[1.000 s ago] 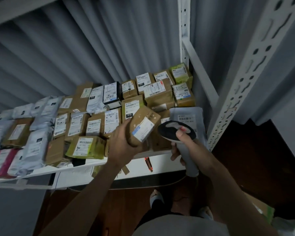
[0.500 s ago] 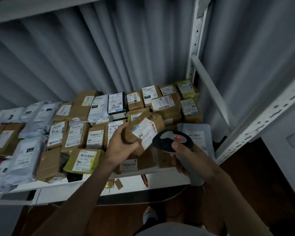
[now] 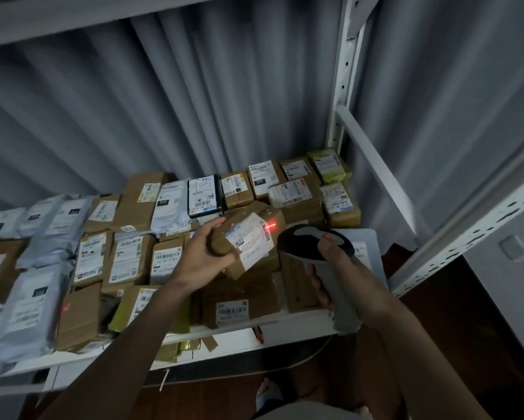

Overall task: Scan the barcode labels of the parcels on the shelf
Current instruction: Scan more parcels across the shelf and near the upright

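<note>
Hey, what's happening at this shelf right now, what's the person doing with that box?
A person is scanning parcels. The left hand holds a small brown parcel lifted off the shelf, its white label turned toward the handheld scanner gripped in the right hand. A red scan light sits at the label's barcode edge. Many other labelled boxes and grey mailer bags lie packed on the shelf.

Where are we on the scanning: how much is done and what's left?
Done: can't tell, nothing marks scanned parcels. In hand: left hand holds a brown parcel, scanner in right hand casting red light on its label. Left: possibly the many parcels on the shelf.
</note>
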